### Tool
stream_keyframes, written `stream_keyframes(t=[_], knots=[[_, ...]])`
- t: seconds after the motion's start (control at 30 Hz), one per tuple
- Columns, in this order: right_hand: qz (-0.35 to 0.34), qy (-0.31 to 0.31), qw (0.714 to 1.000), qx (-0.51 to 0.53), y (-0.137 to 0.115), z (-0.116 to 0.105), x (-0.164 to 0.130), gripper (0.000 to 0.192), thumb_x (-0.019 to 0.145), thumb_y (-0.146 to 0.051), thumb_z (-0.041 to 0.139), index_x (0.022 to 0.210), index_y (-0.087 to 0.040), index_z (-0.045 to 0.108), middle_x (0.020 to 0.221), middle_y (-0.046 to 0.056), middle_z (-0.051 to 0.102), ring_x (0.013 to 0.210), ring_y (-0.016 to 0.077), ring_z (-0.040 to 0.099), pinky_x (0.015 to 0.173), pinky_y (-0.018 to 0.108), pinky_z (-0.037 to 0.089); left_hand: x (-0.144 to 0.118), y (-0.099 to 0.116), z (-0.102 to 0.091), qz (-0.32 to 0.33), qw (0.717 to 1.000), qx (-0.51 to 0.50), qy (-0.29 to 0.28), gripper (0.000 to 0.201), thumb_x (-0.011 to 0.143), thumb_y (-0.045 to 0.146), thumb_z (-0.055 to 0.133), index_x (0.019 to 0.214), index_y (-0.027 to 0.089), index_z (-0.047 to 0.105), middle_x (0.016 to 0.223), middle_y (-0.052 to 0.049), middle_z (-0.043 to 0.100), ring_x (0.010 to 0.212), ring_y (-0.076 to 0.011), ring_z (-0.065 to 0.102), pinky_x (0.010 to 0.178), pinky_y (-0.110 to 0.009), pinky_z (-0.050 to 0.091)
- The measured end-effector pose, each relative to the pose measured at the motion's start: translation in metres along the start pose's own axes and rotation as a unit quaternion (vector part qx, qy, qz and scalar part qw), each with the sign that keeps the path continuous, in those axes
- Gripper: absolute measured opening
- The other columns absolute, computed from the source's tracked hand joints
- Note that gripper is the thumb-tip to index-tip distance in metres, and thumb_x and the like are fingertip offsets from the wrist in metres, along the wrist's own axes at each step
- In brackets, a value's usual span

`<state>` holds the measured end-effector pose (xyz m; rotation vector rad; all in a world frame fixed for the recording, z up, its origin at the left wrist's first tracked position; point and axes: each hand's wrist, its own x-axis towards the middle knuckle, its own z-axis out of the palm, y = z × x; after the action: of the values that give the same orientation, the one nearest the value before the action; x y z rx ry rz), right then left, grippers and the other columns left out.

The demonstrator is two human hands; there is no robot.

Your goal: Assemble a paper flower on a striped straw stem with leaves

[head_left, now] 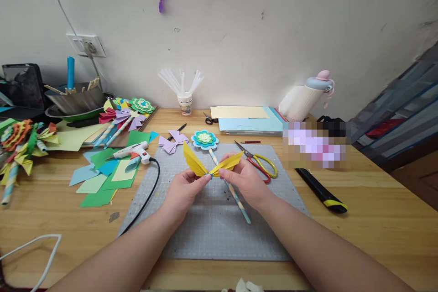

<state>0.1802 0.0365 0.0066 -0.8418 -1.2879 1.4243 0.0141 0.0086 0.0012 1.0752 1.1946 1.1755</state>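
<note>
A yellow pleated paper bow (195, 162), its two folded wings fanned upward, is pinched between both hands above the grey cutting mat (191, 242). My left hand (185, 191) grips it near the middle, thumb on top. From the other side, my right hand (244, 180) closes on the right wing with thumb and fingers. Below them lies a striped paper stick (236, 198), partly hidden by the bow and right hand. Its upper end points to a layered blue, green and cream paper flower (204, 139). A purple folded paper bow (173, 141) rests to the left.
Red-and-yellow-handled scissors (265, 164) lie right of the hands. A white glue gun (133, 153) with black cord sits on coloured paper pieces (99, 182). A black-and-yellow cutter (321, 191), a paper stack (251, 125), and a cup of white sticks (185, 104) surround the mat.
</note>
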Motion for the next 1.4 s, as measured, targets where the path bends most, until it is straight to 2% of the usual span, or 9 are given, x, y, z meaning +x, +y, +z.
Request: stream_keyframes(t=[0.13,0.4,0.53,0.77,0.87,0.97,1.4], knots=[[0.011,-0.039,0.999,-0.004,0.0,0.002,-0.002,0.024,0.069,-0.033,0.076,0.081,-0.02,0.06,0.072,-0.002,0.058,0.064,0.0131,0.053,0.06,0.027,0.043,0.002,-0.008,-0.004,0.052,0.998,0.031,0.008,0.029,0.067,0.039,0.076,0.087,0.018,0.074,0.092,-0.007,0.075,0.086,-0.0234,0.065,0.078,-0.033,0.048],[-0.016,-0.028,0.999,-0.008,0.002,0.006,-0.005,0.03,0.066,-0.041,0.077,0.08,-0.022,0.059,0.078,0.0,0.059,0.074,0.0166,0.055,0.069,0.031,0.045,0.001,-0.014,-0.006,0.114,0.987,0.112,0.015,0.017,0.071,0.035,0.073,0.079,0.02,0.073,0.08,-0.003,0.07,0.072,-0.0182,0.059,0.068,-0.03,0.045],[-0.023,-0.032,0.999,-0.025,0.005,0.005,-0.005,0.028,0.069,-0.04,0.075,0.081,-0.021,0.058,0.076,0.0,0.058,0.073,0.017,0.054,0.068,0.032,0.045,0.0,-0.013,-0.004,0.127,0.982,0.141,0.013,0.016,0.071,0.034,0.073,0.076,0.019,0.072,0.073,-0.003,0.069,0.062,-0.0159,0.055,0.061,-0.028,0.043],[-0.042,-0.071,0.994,-0.072,-0.003,0.001,-0.006,0.008,0.078,-0.025,0.063,0.083,-0.02,0.058,0.077,-0.001,0.054,0.068,0.0139,0.049,0.061,0.027,0.039,-0.004,-0.003,-0.003,0.178,0.97,0.162,0.038,0.008,0.072,0.026,0.069,0.076,0.02,0.071,0.08,-0.003,0.067,0.067,-0.0157,0.055,0.06,-0.027,0.042],[-0.063,-0.082,0.992,-0.079,-0.004,0.001,-0.007,0.002,0.08,-0.022,0.059,0.08,-0.021,0.057,0.077,-0.001,0.054,0.072,0.0153,0.05,0.064,0.028,0.039,-0.006,0.003,0.0,0.205,0.963,0.169,0.037,0.005,0.07,0.023,0.07,0.075,0.021,0.072,0.079,-0.003,0.065,0.066,-0.0155,0.054,0.06,-0.027,0.042],[-0.089,-0.084,0.989,-0.08,-0.004,0.003,-0.008,0.004,0.081,-0.021,0.058,0.078,-0.022,0.055,0.079,0.0,0.053,0.077,0.0168,0.051,0.068,0.029,0.04,-0.008,0.006,0.002,0.228,0.957,0.176,0.037,0.006,0.07,0.022,0.071,0.076,0.023,0.073,0.078,-0.003,0.064,0.065,-0.0155,0.054,0.062,-0.028,0.043],[-0.144,-0.091,0.975,-0.141,-0.005,0.002,-0.01,0.005,0.085,-0.02,0.056,0.081,-0.022,0.058,0.083,0.002,0.055,0.078,0.0181,0.052,0.07,0.032,0.04,-0.009,0.005,0.001,0.222,0.957,0.181,0.046,0.009,0.07,0.022,0.073,0.078,0.024,0.077,0.079,-0.003,0.066,0.063,-0.0142,0.054,0.058,-0.027,0.043]])
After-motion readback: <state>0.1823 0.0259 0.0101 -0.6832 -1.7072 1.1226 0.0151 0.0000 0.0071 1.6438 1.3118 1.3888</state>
